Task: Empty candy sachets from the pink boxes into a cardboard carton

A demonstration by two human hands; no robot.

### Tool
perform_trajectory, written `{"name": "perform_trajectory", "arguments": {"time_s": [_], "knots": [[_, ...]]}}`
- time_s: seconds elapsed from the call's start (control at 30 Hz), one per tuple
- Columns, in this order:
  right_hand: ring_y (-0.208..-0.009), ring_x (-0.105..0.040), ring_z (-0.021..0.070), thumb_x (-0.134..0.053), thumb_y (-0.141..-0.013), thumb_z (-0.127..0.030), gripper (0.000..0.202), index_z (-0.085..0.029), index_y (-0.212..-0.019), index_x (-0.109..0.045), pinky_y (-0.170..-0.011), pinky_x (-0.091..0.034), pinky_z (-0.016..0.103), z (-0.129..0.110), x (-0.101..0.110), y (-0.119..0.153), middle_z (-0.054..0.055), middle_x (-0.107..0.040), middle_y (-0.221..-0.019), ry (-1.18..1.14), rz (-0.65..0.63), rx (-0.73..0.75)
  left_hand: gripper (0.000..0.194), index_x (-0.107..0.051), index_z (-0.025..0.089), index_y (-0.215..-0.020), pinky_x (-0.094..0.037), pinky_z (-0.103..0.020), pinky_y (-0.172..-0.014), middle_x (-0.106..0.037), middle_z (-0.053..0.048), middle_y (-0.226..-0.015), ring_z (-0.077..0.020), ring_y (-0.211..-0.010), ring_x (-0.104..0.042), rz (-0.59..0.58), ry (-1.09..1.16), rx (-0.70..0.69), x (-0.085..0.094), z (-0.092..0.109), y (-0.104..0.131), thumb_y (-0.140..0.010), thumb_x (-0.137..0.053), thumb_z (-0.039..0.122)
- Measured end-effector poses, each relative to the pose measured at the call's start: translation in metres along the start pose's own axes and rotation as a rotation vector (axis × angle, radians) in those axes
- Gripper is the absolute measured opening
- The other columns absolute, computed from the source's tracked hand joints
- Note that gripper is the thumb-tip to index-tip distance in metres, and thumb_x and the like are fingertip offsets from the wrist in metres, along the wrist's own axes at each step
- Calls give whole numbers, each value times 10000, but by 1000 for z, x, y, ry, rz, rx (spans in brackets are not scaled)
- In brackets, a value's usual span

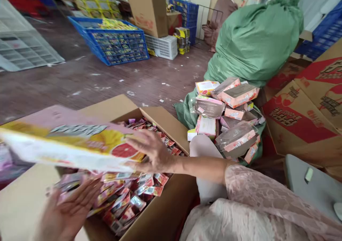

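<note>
A long yellow-and-pink printed carton [80, 137] with a grapefruit picture is tilted over a large open cardboard box [160, 202]. My right hand [155, 152] grips the carton's right end. Below it, my left hand [72, 205] is palm up with its fingers stretched out, close to several small foil packets [69, 180]. Many small red and pink packets [125, 205] fill the cardboard box. The carton hides part of them, and its far left end is cut off by the frame edge.
Right of the box, a pile of small display cartons [235, 134] lies by a stuffed green sack [256, 38]. Large red-printed cardboard boxes [307, 116] and a grey stool [312, 187] stand farther right. A blue crate [120, 45] and white paper scraps are on the floor.
</note>
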State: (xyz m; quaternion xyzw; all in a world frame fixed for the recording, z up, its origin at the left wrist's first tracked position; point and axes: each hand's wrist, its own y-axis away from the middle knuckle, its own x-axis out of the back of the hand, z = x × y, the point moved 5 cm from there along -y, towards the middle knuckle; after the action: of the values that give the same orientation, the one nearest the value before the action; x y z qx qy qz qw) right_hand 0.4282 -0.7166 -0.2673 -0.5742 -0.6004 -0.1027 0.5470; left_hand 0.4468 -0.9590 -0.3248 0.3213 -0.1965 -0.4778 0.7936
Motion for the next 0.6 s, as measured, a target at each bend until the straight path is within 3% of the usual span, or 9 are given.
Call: {"name": "perform_trajectory", "arguments": {"time_s": [0.1, 0.23, 0.33, 0.47, 0.53, 0.6], "knots": [[-1495, -442, 280, -763, -931, -518, 658, -257, -1512, -596, -1248, -447, 528, 35, 6, 0, 107, -538, -1571, -258, 87, -202, 276, -679, 197, -902, -627, -207, -616, -796, -1, -823, -158, -739, -762, -68, -27, 75, -2, 0, 3, -1054, -502, 344], [-1170, -677, 253, -732, -872, -597, 599, -235, -1349, -714, -1001, -594, 400, 97, 7, -1, 69, -716, -1314, -828, 193, -666, 149, -658, 157, -1026, -611, -224, -622, -787, -24, -860, -153, -690, -756, -147, -121, 37, -7, 0, 8, -1052, -527, 223], [-1017, -721, 248, -697, -856, -588, 566, -204, -1271, -722, -818, -611, 340, 129, 5, -4, 52, -779, -1086, -1184, 222, -978, 227, -653, 101, -1143, -586, -237, -643, -795, -99, -982, -184, -786, -772, -180, -238, 26, -6, -6, 1, -1028, -606, 292], [-868, -726, 237, -518, -972, -622, 534, -184, -1214, -703, -750, -614, 365, 141, 13, -18, 78, -780, -965, -1483, 23, -1016, 479, -680, 70, -1181, -585, -264, -778, -781, -169, -1190, -254, -1041, -765, -224, -338, -60, -2, -11, -19, -913, -744, 462], [-715, -691, 217, -422, -1015, -648, 578, -169, -1192, -694, -706, -614, 377, 140, 24, -19, 88, -774, -919, -1547, -105, -1009, 586, -699, 91, -1146, -588, -294, -837, -775, -172, -1242, -287, -1105, -751, -235, -407, -87, -1, -13, -29, -812, -795, 563], [-643, -660, 204, -410, -1018, -659, 589, -167, -1194, -682, -699, -621, 385, 140, 43, -15, 85, -775, -916, -1586, -154, -997, 665, -705, 117, -1107, -595, -334, -854, -794, -165, -1202, -315, -1094, -757, -211, -493, -117, -2, -13, -38, -732, -789, 660]]}}
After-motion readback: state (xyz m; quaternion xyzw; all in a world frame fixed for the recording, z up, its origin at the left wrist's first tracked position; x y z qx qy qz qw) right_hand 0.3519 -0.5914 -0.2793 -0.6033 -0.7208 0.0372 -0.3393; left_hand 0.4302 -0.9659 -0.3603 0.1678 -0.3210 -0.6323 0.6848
